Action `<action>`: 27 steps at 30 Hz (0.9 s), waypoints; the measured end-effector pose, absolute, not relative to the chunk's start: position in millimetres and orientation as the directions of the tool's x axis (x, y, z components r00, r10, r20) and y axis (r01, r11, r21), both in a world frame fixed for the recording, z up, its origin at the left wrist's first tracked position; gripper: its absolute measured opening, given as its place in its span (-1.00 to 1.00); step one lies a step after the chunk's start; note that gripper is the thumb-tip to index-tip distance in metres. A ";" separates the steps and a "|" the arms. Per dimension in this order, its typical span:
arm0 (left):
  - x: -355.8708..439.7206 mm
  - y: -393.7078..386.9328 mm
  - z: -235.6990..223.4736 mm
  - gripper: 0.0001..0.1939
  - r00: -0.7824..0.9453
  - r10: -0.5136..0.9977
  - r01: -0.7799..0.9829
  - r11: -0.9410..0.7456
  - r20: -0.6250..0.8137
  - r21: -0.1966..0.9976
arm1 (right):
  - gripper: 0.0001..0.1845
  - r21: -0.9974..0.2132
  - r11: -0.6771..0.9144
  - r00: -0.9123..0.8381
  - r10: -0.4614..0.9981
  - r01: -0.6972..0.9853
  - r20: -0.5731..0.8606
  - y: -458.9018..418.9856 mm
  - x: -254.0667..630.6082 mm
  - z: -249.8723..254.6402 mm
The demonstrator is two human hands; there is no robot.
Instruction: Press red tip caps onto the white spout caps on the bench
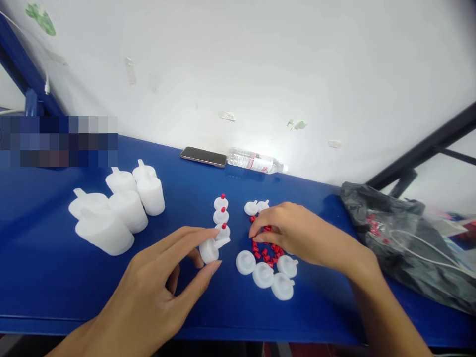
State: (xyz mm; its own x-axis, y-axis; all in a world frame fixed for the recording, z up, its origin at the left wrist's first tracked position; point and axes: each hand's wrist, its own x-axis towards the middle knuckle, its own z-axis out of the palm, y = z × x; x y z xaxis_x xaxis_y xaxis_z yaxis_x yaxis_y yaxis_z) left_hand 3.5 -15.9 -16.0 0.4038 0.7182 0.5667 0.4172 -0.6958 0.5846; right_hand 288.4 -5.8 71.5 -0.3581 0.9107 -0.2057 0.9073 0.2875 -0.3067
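My left hand pinches a white nozzle cap between thumb and fingers, its spout pointing right. Just behind it stand three white caps with red tips in a row. My right hand reaches down onto a pile of small red tips, its fingertips pressed together over them; whether a tip is held is hidden. Several loose white caps ring the red pile.
Stacks of white caps lie at the left on the blue table. A phone and a water bottle lie by the white wall. A dark plastic bag with red parts sits at the right.
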 end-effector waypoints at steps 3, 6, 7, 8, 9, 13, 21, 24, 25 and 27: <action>3.8 -15.5 -16.8 -0.74 0.410 0.709 0.430 -0.705 0.574 0.564 | -0.71 -0.275 0.266 -0.334 0.911 0.924 -0.241 -5.3 283.3 70.0; 4.6 -16.2 -16.9 -0.74 0.414 0.700 0.433 -0.713 0.581 0.551 | -0.70 -0.261 0.245 -0.308 0.922 0.934 -0.236 -3.8 281.9 68.5; 4.9 -16.5 -16.8 -0.74 0.416 0.700 0.433 -0.713 0.580 0.551 | -0.70 -0.257 0.247 -0.307 0.924 0.934 -0.229 -3.4 282.0 68.0; 5.1 -16.7 -16.7 -0.74 0.416 0.703 0.435 -0.711 0.577 0.553 | -0.70 -0.254 0.255 -0.312 0.924 0.933 -0.220 -3.1 282.2 67.5; 5.1 -16.8 -16.7 -0.74 0.418 0.706 0.435 -0.708 0.572 0.555 | -0.70 -0.252 0.267 -0.322 0.923 0.930 -0.209 -2.9 282.5 66.9; 4.5 -16.2 -17.2 -0.75 0.416 0.704 0.430 -0.710 0.576 0.557 | -0.68 -0.289 0.347 -0.391 0.914 0.892 -0.108 -3.7 284.5 63.5; 5.8 -15.5 -15.0 -0.69 0.405 0.710 0.372 -0.703 0.576 0.606 | -0.73 -0.672 0.467 -0.446 0.867 0.574 0.221 -10.1 268.2 62.5; 7.6 -14.4 -14.3 -0.71 0.391 0.711 0.359 -0.702 0.584 0.615 | -0.78 -0.830 0.416 -0.444 0.865 0.371 0.235 -10.6 252.4 60.7; 7.9 -14.0 -14.2 -0.73 0.382 0.709 0.358 -0.705 0.593 0.612 | -0.79 -0.857 0.398 -0.449 0.863 0.327 0.230 -10.7 248.1 59.4; 7.8 -13.6 -14.3 -0.77 0.374 0.702 0.355 -0.712 0.606 0.606 | -0.82 -0.881 0.373 -0.467 0.859 0.290 0.210 -11.1 242.2 56.4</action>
